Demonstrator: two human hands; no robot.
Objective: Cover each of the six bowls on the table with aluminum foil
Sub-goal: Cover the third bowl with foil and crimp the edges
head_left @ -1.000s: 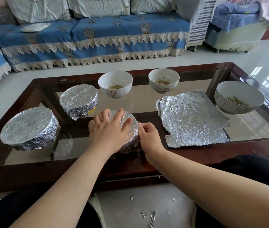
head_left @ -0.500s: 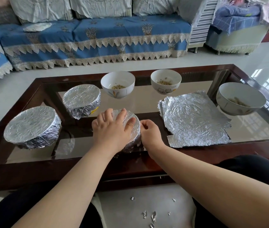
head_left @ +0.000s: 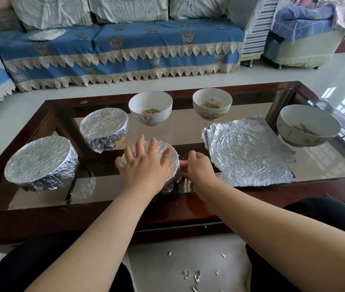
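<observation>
Three uncovered bowls (head_left: 150,107) hold yellowish food bits. The foil-wrapped bowl (head_left: 172,163) sits at the glass table's (head_left: 125,192) near edge: left hand (head_left: 144,167) flat on top, right hand (head_left: 196,167) pinching side foil.

Both bare forearms reach forward — the left hand (head_left: 144,167) lies flat, fingers spread; the right hand (head_left: 196,168) sits just beside it, fingers curled

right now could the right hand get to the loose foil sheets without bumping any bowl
Probably yes. The right hand presses the side of the foil-wrapped bowl, and the foil sheets lie flat just beside it with no bowl between; the big open bowl sits beyond them.
</observation>
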